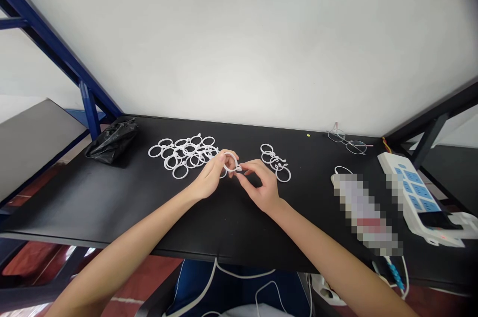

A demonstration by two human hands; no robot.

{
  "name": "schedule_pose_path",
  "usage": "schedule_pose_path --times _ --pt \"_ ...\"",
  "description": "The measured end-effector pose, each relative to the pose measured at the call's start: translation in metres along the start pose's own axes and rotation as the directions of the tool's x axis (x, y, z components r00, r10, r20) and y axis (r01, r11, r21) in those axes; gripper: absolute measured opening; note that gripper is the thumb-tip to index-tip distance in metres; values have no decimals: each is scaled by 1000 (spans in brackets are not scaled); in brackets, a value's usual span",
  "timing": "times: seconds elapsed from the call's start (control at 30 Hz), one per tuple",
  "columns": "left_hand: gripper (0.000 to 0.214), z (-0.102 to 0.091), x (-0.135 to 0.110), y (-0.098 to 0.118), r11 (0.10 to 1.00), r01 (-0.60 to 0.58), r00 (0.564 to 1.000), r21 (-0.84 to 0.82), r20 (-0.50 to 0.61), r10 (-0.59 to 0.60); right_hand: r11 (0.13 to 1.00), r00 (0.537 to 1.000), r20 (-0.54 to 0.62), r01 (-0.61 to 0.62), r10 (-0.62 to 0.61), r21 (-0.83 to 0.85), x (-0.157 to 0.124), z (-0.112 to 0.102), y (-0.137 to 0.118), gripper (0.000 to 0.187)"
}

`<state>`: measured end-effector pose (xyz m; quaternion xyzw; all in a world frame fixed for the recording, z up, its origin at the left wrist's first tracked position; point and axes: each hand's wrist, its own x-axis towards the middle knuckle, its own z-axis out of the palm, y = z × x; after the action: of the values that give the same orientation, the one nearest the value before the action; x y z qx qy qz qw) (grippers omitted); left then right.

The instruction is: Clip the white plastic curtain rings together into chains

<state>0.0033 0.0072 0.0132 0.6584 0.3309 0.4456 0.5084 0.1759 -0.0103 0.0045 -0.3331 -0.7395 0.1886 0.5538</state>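
My left hand point(214, 172) is closed around a white curtain ring point(232, 157), held a little above the black tabletop. The thumb and index finger of my right hand point(261, 185) pinch at the small eyelet on the ring's right side. Whether a tiny part sits between those fingertips is too small to make out. Just left of my left hand lies a loose pile of white curtain rings point(180, 171), some overlapping. Beyond my right hand is a smaller group of curtain rings point(283, 174), with small hook-like pieces at their edges.
A crumpled black plastic bag point(114, 142) lies at the back left. Eyeglasses point(351, 145) rest near the wall at the right. A blurred-out phone-like object point(366, 212) and a white power strip point(414, 192) stand at the right. White cables hang over my lap.
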Motion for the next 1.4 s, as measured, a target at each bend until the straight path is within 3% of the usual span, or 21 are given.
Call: schedule_pose_path --times 0.1,0.23,0.57,0.8,0.93,1.17,1.4 --pt "51 -1 2 0 998 30 999 -62 42 -27 994 997 19 -79 78 75 -1 2 0 11" --pt "50 -4 3 4 999 34 998 -12 54 -33 981 990 -3 -140 142 133 -3 5 -1 10" --pt "36 -9 1 1 996 -58 998 74 -33 60 988 993 -13 -119 121 99 -7 6 5 5" --pt "28 -10 -2 7 922 -160 985 353 -10 175 990 994 18 -105 103 94 -6 6 3 9" --pt "24 -12 -2 9 882 -121 991 455 6 133 992 995 51 -85 81 94 -6 7 1 9" --pt "34 -15 -1 8 915 -52 998 399 44 37 997 995 78 -58 54 52 -6 6 0 10" --pt "42 -14 0 6 961 -17 1000 275 21 11 990 949 295 -80 112 -118 -9 3 0 23"
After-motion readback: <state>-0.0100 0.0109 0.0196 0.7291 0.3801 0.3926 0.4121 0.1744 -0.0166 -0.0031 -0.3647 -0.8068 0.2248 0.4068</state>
